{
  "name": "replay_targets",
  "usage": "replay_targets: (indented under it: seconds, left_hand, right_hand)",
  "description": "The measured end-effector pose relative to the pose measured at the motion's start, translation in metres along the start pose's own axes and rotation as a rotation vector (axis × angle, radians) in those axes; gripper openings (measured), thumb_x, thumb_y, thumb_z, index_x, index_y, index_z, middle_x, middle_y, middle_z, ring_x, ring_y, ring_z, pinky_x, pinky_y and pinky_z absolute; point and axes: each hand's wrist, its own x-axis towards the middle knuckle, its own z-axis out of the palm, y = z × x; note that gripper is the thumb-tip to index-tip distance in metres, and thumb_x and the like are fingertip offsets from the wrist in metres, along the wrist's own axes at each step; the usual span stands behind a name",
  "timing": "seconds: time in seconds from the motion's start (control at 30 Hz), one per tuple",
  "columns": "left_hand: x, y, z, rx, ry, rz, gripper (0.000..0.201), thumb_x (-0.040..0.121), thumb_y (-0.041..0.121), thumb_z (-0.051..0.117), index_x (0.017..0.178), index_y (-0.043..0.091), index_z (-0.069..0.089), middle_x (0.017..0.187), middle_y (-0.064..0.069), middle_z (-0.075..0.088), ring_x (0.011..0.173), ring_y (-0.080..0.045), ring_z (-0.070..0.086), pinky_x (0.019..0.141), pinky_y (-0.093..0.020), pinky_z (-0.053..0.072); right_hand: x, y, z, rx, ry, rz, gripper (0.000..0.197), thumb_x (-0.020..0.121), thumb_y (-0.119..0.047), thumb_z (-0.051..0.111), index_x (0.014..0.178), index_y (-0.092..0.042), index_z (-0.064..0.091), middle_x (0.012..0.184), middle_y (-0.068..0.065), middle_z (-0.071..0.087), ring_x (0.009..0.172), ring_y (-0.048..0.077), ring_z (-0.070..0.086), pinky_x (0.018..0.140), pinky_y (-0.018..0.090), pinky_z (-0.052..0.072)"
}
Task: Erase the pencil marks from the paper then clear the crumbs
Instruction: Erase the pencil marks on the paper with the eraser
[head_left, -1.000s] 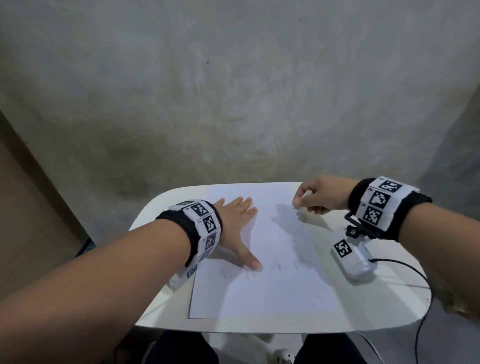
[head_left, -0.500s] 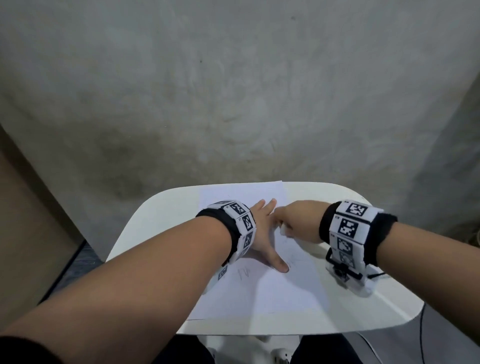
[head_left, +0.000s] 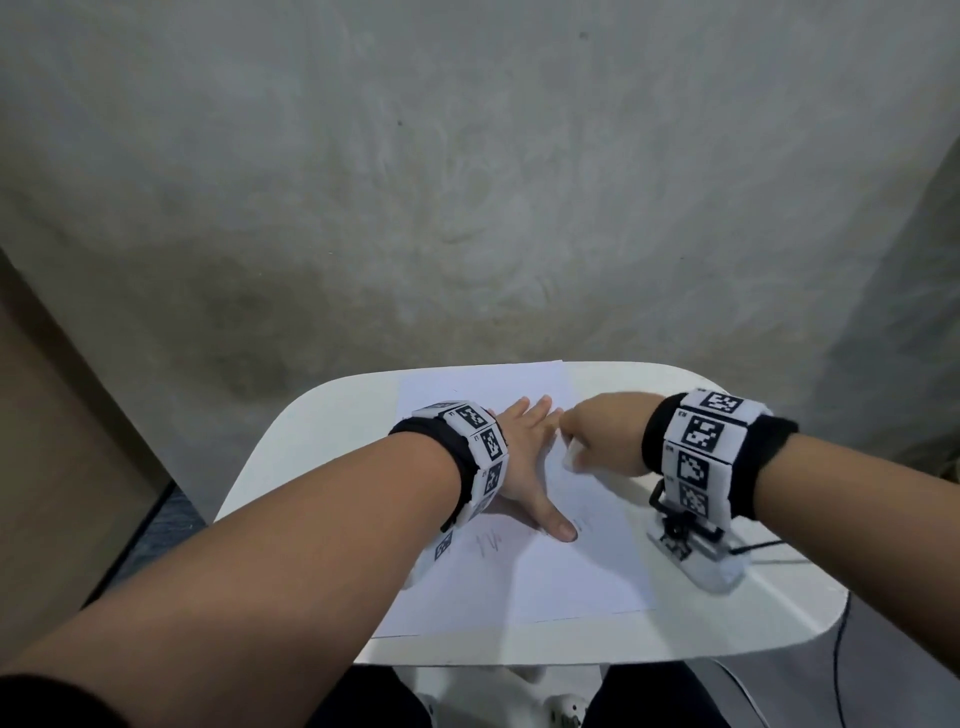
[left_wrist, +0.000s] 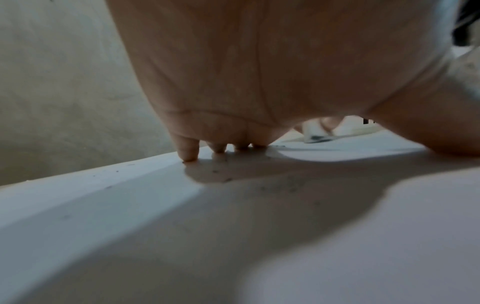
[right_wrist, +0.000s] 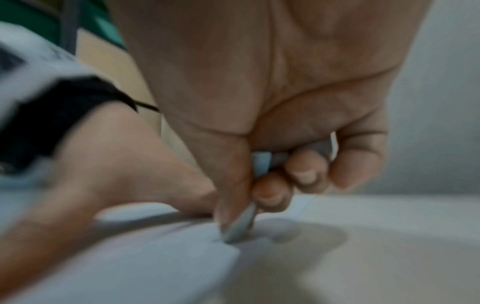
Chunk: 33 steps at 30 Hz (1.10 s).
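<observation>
Paper (head_left: 571, 582) lies flat on table (head_left: 311, 441), thin, likely buckles: left hand (head_left: 524, 467) pins it with fingers splayed, right hand (head_left: 602, 436) pinches eraser (right_wrist: 240, 226) near its tip.

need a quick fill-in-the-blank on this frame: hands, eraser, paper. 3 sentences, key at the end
The left hand lies ____ on the paper, fingers spread.
The right hand pinches a white ____.
Pencil marks show near the left ____.
Missing words: flat; eraser; thumb.
</observation>
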Motion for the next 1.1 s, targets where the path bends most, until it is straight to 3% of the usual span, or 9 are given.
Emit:
replay_targets:
  seconds: [0.17,0.33,0.47,0.53,0.6,0.7,0.83,0.93,1.1]
  left_hand:
    - [0.001,-0.001,0.002,-0.02,0.006,0.001,0.135,0.063,0.07,0.075,0.153,0.029,-0.016,0.159,0.006,-0.026,0.147,-0.016,-0.023,0.12,-0.048,-0.003]
    - [0.003,-0.002,0.002,0.047,-0.012,0.01,0.135,0.063,0.076,0.07,0.155,0.022,-0.014,0.16,0.002,-0.026,0.147,-0.019,-0.022,0.12,-0.052,0.0]
    - [0.0,0.0,0.001,0.029,-0.002,0.014,0.132,0.067,0.071,0.072,0.154,0.022,-0.015,0.16,0.004,-0.025,0.147,-0.017,-0.023,0.12,-0.047,-0.004]
    - [0.0,0.0,0.002,0.058,0.001,0.019,0.132,0.068,0.073,0.069,0.154,0.02,-0.016,0.159,0.003,-0.027,0.146,-0.018,-0.024,0.119,-0.047,-0.004]
    - [0.0,0.001,0.003,0.073,0.008,0.016,0.132,0.069,0.074,0.067,0.154,0.019,-0.018,0.159,0.003,-0.027,0.146,-0.018,-0.024,0.118,-0.045,-0.005]
    - [-0.001,0.002,0.002,0.057,0.025,0.008,0.133,0.067,0.072,0.07,0.154,0.02,-0.017,0.16,0.003,-0.025,0.147,-0.017,-0.022,0.118,-0.041,-0.005]
    - [0.003,-0.002,0.006,0.078,0.01,0.004,0.135,0.065,0.079,0.065,0.153,0.022,-0.02,0.159,0.004,-0.028,0.146,-0.017,-0.025,0.118,-0.045,-0.005]
    - [0.003,-0.001,0.005,0.09,-0.001,-0.005,0.135,0.064,0.079,0.066,0.154,0.022,-0.016,0.159,0.003,-0.027,0.147,-0.017,-0.024,0.118,-0.046,-0.003]
    - [0.002,0.001,0.003,0.067,0.003,-0.004,0.136,0.065,0.076,0.068,0.153,0.021,-0.02,0.159,0.004,-0.027,0.147,-0.018,-0.023,0.118,-0.045,-0.004]
  right_hand:
    - [-0.003,-0.009,0.006,-0.007,0.032,-0.059,0.031,0.095,-0.02,0.05,0.124,-0.012,0.056,0.111,0.008,0.061,0.083,0.018,0.042,0.067,0.028,0.04]
    - [0.002,0.003,-0.001,-0.037,-0.026,0.049,0.012,0.098,-0.019,0.042,0.108,-0.019,0.049,0.073,-0.005,0.045,0.084,0.02,0.045,0.052,0.02,0.029]
    - [0.0,-0.002,0.004,-0.069,-0.082,-0.034,0.035,0.099,-0.016,0.043,0.134,-0.012,0.046,0.105,0.011,0.053,0.089,0.014,0.038,0.052,0.018,0.026]
    - [0.002,0.007,0.002,-0.057,-0.049,0.011,0.02,0.097,-0.018,0.041,0.114,-0.012,0.049,0.091,0.004,0.056,0.081,0.019,0.046,0.056,0.022,0.031]
    - [0.004,0.007,0.002,-0.075,-0.053,0.043,0.015,0.097,-0.017,0.041,0.11,-0.014,0.046,0.081,0.0,0.053,0.073,0.02,0.046,0.054,0.023,0.03]
    - [0.002,-0.003,0.006,-0.099,-0.118,0.001,0.025,0.099,-0.017,0.042,0.123,-0.013,0.047,0.11,0.008,0.058,0.084,0.016,0.041,0.058,0.023,0.031]
    - [0.009,0.014,-0.003,-0.065,-0.016,0.096,0.016,0.095,-0.017,0.043,0.104,-0.012,0.055,0.081,-0.002,0.053,0.079,0.021,0.049,0.062,0.025,0.036]
    - [0.01,0.008,0.001,-0.03,0.024,0.045,0.007,0.095,-0.015,0.045,0.101,-0.019,0.045,0.068,-0.007,0.04,0.081,0.021,0.045,0.058,0.023,0.033]
    - [-0.012,0.005,0.014,-0.049,-0.02,-0.058,0.006,0.092,-0.01,0.043,0.092,-0.016,0.042,0.095,0.003,0.061,0.081,0.022,0.05,0.062,0.024,0.035]
